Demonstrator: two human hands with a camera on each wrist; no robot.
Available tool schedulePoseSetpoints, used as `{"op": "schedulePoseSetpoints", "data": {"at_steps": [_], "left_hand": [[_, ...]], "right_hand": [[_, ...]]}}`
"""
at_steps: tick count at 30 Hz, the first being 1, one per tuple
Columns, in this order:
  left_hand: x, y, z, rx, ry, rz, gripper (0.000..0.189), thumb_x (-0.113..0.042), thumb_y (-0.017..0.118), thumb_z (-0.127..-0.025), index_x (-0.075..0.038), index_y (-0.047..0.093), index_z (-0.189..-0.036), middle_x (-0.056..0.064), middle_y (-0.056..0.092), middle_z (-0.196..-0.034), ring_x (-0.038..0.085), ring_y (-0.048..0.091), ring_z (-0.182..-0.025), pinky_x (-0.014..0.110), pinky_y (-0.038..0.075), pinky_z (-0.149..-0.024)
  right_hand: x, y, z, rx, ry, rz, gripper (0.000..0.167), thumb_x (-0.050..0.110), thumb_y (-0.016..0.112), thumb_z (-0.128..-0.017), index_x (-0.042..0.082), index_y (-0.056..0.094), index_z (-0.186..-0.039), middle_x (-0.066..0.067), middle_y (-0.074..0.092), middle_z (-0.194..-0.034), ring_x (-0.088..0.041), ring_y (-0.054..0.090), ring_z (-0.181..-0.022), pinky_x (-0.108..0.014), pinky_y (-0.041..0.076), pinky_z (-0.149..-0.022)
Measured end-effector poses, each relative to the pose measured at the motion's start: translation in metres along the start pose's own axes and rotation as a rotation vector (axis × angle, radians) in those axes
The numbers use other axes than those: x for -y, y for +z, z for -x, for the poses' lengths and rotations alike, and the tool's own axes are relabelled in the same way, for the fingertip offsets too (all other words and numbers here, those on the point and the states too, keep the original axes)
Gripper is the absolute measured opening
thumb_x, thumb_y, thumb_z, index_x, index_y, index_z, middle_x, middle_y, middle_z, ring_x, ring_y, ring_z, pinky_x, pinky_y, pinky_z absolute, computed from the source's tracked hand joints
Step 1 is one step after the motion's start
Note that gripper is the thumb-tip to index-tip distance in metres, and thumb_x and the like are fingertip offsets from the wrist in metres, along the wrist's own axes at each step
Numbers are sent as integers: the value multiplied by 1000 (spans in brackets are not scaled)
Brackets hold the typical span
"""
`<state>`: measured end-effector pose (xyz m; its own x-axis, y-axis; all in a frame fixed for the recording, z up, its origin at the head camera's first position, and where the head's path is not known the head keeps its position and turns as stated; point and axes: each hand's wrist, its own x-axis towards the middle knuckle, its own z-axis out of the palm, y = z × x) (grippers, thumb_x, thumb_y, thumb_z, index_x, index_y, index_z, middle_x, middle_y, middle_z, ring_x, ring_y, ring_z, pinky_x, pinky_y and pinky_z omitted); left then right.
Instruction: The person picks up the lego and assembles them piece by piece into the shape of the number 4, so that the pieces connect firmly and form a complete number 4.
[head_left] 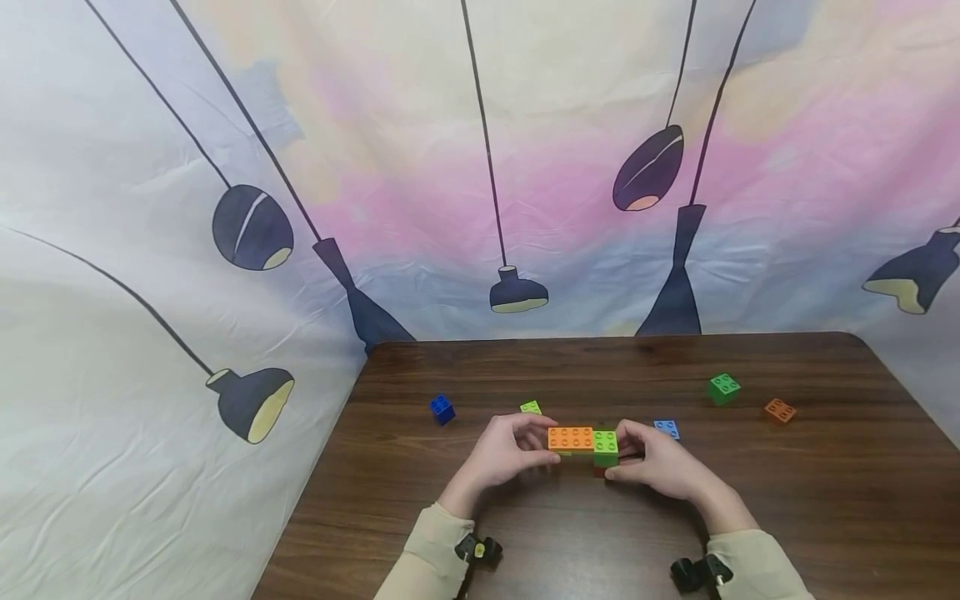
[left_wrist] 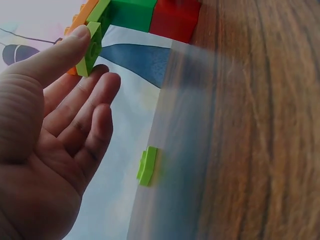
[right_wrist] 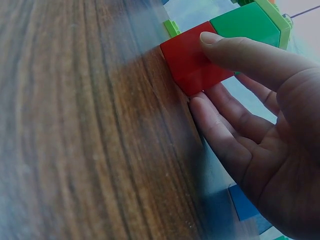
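Note:
Between the two hands stands a joined build of toy building bricks. A long orange brick (head_left: pixel 571 438) juts left from its top, beside a lime piece (head_left: pixel 605 442). Below are a green brick (left_wrist: pixel 131 14) and, at the bottom by the tabletop, a red brick (right_wrist: pixel 187 57). My left hand (head_left: pixel 504 450) pinches the orange brick's free end, its thumb on a small lime piece (left_wrist: pixel 89 52) under it. With thumb and fingers, my right hand (head_left: pixel 662 462) grips the red brick from the right.
Loose bricks lie around on the brown wooden table (head_left: pixel 555 533): dark blue (head_left: pixel 442 409) at left, lime (head_left: pixel 531 407) behind my left hand, light blue (head_left: pixel 666 429) behind my right, green (head_left: pixel 723 388) and brownish orange (head_left: pixel 780 410) farther right. A printed cloth (head_left: pixel 420 167) hangs behind.

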<state>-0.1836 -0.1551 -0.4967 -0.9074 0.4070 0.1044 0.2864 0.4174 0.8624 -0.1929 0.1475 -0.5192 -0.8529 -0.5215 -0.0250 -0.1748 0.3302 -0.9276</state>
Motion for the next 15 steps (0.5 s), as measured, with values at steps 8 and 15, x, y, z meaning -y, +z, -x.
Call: {"op": "schedulePoseSetpoints", "data": {"at_steps": [8, 15], "left_hand": [[2, 2, 0, 31, -66, 146, 40, -9, 89, -89, -7, 76, -127, 1, 79, -90, 13, 74, -78, 25, 53, -60], [7, 2, -1, 71, -87, 288, 43, -2, 86, -89, -2, 74, -130, 8, 80, -100, 16, 76, -90, 25, 56, -74]], "right_hand": [[-3, 0, -1, 4, 8, 1, 37, 18, 91, -88, 10, 61, -107, -5, 72, -113, -24, 71, -108, -31, 61, -87], [-3, 0, -2, 5, 8, 0, 37, 18, 91, -87, 10, 61, -107, -6, 72, -113, -24, 71, -108, -30, 61, -87]]}}
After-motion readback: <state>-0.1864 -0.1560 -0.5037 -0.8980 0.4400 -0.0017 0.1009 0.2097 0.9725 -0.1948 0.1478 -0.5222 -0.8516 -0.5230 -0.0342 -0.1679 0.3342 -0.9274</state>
